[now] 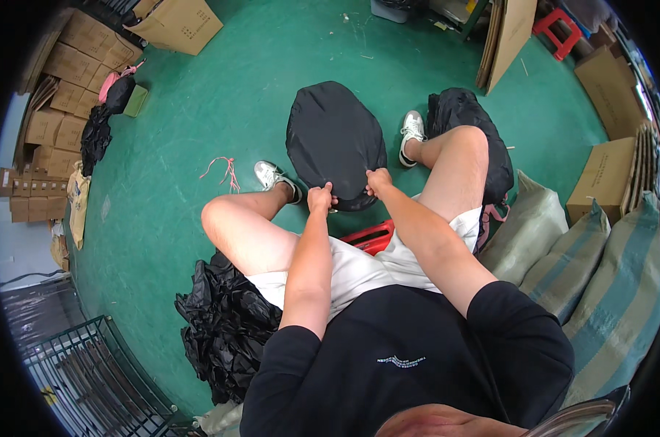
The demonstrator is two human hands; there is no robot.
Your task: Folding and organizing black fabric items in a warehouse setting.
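Note:
A large oval bundle in a black fabric cover [335, 135] stands on the green floor between my feet. My left hand [321, 197] is closed on the near edge of this cover, with its fingers curled round the cloth. A little to the right, my right hand [378, 182] pinches the same near edge. Between the hands the fabric is drawn fairly smooth, while the near lower side shows folds. What lies inside the cover is hidden. Under me, part of a red plastic stool [370, 237] shows between my thighs.
Crumpled black plastic bags [224, 328] lie at my left. Beside my right leg sits another black bundle [465, 120], with stuffed woven sacks [526, 226] nearer. Pink string [228, 171] lies near my left foot. Cardboard boxes [71, 69] are stacked far left; a metal rack [100, 371] stands near left.

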